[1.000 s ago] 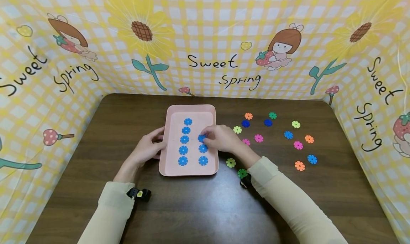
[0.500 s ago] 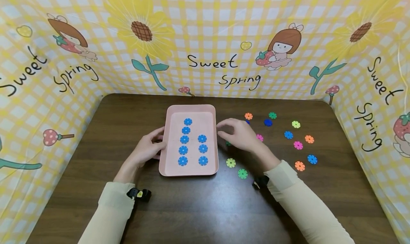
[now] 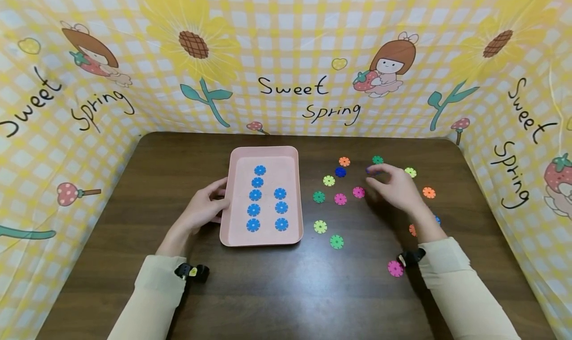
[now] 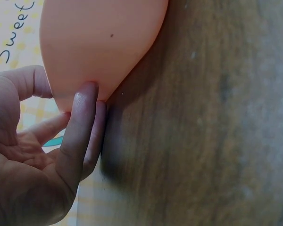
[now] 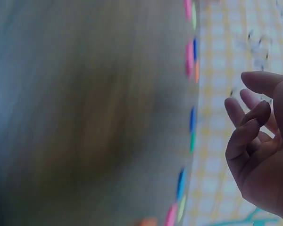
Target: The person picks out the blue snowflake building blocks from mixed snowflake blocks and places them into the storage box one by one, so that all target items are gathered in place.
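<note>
A pink rectangular tray (image 3: 267, 238) stands on the table with two columns of blue notched plastic discs (image 3: 255, 195) in it, the right column of three being shorter. My left hand (image 3: 203, 206) holds the tray's left edge. In the left wrist view its thumb and fingers bear on the tray's wall (image 4: 104, 42). Over the loose discs to the right is my right hand (image 3: 397, 188), thumb and index finger apart and nothing between them. A dark blue disc (image 3: 369, 170) shows at its fingertips, partly hidden. The right wrist view has the hand (image 5: 262, 146) raised above the table.
Loose discs lie right of the tray: pink (image 3: 340, 199), green (image 3: 319, 197), yellow-green (image 3: 320, 227), orange (image 3: 344, 161) and dark blue (image 3: 340, 172). Another pink disc (image 3: 395, 269) is near the right wrist. A checked yellow cloth (image 3: 286, 57) walls the table's back and sides.
My right hand has let go of a blue disc in the tray's right column and moved right, over the scattered discs. The left hand stays at the tray's edge.
</note>
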### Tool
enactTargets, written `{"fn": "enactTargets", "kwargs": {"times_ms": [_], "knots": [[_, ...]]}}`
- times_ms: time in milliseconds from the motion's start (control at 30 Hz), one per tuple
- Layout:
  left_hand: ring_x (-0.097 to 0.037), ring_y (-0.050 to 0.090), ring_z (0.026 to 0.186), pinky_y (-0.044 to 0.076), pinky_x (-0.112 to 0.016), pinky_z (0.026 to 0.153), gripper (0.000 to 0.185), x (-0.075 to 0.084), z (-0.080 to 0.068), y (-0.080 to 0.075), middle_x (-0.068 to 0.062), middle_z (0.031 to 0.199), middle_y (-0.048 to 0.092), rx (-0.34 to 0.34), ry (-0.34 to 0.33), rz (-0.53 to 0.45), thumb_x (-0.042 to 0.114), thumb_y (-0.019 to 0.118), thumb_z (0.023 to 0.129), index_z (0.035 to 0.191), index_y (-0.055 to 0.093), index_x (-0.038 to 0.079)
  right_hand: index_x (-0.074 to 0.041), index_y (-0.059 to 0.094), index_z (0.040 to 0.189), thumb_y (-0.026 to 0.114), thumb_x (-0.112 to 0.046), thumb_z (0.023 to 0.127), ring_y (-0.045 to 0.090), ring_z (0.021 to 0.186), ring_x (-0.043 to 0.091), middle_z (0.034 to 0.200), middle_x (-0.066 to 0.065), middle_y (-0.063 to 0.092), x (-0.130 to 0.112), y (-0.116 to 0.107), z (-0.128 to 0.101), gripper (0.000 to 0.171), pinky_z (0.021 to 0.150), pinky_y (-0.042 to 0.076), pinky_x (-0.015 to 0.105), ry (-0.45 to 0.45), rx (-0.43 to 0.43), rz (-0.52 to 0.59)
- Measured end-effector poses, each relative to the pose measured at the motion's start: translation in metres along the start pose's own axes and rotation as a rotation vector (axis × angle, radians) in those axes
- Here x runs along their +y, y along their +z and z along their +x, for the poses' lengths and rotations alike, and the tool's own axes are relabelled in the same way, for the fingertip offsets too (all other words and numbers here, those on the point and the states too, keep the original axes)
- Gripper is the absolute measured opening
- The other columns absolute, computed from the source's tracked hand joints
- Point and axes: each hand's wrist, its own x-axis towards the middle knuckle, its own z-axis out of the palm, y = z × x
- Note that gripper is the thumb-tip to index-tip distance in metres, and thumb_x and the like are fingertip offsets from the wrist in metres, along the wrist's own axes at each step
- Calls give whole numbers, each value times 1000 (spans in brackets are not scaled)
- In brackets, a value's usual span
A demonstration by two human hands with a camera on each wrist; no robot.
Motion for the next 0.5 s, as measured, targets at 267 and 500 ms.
{"fn": "enactTargets", "kwargs": {"times_ms": [267,500], "knots": [[-32,66,101,64,-43,71,73,-1,-1,0,-25,141,51,4,2,3,11,60,97,164,33,17,-5,64,137,68,-39,101,63,98,37,135,21,64,36,-33,-15,50,84,51,51,123,-13,-59],[-32,66,101,64,-43,71,73,0,-1,1,-25,141,52,5,3,6,11,60,97,164,33,16,-1,59,140,69,-41,99,51,127,47,136,25,60,52,-48,-21,59,103,41,65,197,-83,-110]]}}
